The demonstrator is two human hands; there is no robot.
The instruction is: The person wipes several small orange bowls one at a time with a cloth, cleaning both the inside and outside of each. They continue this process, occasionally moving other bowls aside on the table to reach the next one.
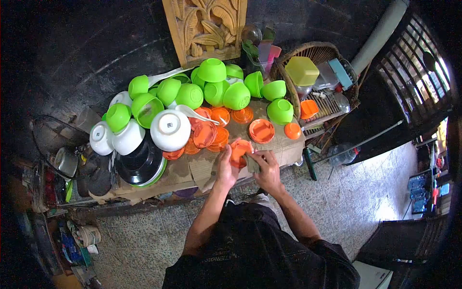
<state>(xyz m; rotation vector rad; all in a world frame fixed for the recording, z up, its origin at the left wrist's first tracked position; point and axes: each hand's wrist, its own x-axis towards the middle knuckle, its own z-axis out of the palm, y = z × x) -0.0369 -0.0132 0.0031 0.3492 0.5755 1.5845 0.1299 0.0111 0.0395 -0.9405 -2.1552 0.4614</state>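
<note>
My left hand grips an orange plastic lid by its left side, just above the front of the table. At the lid's lower right, the fingers of my right hand pinch a greyish cloth against it. More orange lids lie stacked and spread behind my hands. Apart from them sits a single orange lid, with a small orange cup farther right. Bright green bowls are heaped along the back, mostly upside down or tilted.
White bowls and black plates stand at the left. Cardboard covers the tabletop. To the right, a wicker basket holds plastic containers. A carved wooden panel leans behind, and a tiled floor lies below.
</note>
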